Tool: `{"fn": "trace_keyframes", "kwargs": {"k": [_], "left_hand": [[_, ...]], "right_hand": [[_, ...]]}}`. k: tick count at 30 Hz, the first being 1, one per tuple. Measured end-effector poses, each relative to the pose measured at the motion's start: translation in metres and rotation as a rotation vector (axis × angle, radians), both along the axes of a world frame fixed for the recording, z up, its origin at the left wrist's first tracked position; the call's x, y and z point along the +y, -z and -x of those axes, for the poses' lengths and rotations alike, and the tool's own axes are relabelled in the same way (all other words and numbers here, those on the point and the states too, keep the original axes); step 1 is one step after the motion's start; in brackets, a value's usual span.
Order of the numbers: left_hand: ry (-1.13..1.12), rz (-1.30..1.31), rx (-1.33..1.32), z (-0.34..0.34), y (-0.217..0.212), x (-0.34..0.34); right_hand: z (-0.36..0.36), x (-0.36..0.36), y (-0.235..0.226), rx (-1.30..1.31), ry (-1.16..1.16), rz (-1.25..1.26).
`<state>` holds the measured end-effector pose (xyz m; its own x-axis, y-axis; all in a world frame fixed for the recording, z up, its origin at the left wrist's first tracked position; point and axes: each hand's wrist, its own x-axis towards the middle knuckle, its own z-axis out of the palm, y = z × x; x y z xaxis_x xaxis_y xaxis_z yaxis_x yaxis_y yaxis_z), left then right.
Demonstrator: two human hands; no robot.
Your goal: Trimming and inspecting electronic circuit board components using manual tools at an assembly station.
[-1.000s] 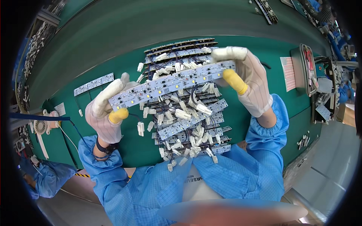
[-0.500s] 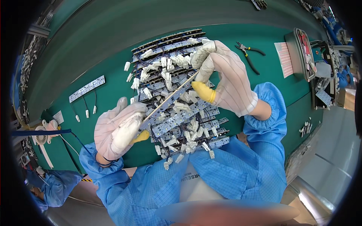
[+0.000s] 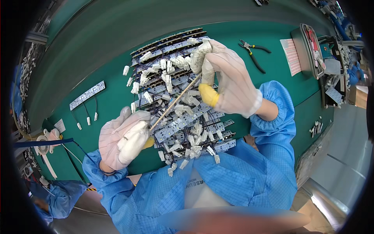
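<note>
Between my two gloved hands, a narrow circuit board strip [image 3: 175, 102] slants up to the right, turned almost edge-on. My left hand [image 3: 125, 137] pinches its lower end, and my right hand [image 3: 230, 80] grips the upper end with thumb and fingers. Both gloves are white, with yellow covers on the thumbs. Beneath the held strip lies a heap of LED board strips [image 3: 173, 128] with dark wires and white plug connectors [image 3: 168, 82]. The fingertips partly hide the strip's ends.
A single wired board strip [image 3: 87, 94] lies to the left. Cutting pliers [image 3: 257, 63] lie at the far right, near a label sheet [image 3: 291, 57] and a metal box [image 3: 306, 48]. Loose white connectors [image 3: 316, 128] sit farther right. A small fan [image 3: 42, 146] and another person's blue sleeve [image 3: 64, 199] are at left.
The held strip has turned so that its face no longer shows, only its thin edge. Both hands keep their hold, and the whole view has shifted slightly.
</note>
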<state>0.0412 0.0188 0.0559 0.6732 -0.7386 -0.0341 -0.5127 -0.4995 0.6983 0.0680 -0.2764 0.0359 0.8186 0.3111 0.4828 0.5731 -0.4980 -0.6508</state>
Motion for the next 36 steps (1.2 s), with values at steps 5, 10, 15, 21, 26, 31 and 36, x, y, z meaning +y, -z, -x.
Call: {"fn": "trace_keyframes", "kwargs": {"k": [5,10,15,21,26,31,36], "left_hand": [[-0.009,0.299,-0.253,-0.004,0.021,0.003],[0.005,0.434,-0.413,-0.008,0.018,-0.007],[0.054,0.318,-0.517,-0.009,0.010,-0.009],[-0.030,0.294,-0.680,0.007,0.011,-0.012],[-0.060,0.407,-0.656,0.001,0.023,-0.016],[-0.459,0.628,-0.477,-0.002,0.040,-0.006],[-0.789,0.477,-0.406,-0.008,0.022,0.009]], "right_hand": [[-0.002,-0.002,-0.005,-0.026,-0.040,-0.013],[-0.003,0.002,-0.005,-0.054,-0.031,0.007],[0.002,0.000,-0.007,-0.011,-0.007,-0.039],[0.000,0.015,0.004,-0.053,-0.004,-0.158],[0.002,0.006,-0.002,-0.038,0.013,-0.092],[-0.007,-0.006,-0.023,-0.233,0.009,-0.243],[-0.073,-0.062,-0.019,-0.024,0.450,0.046]]}}
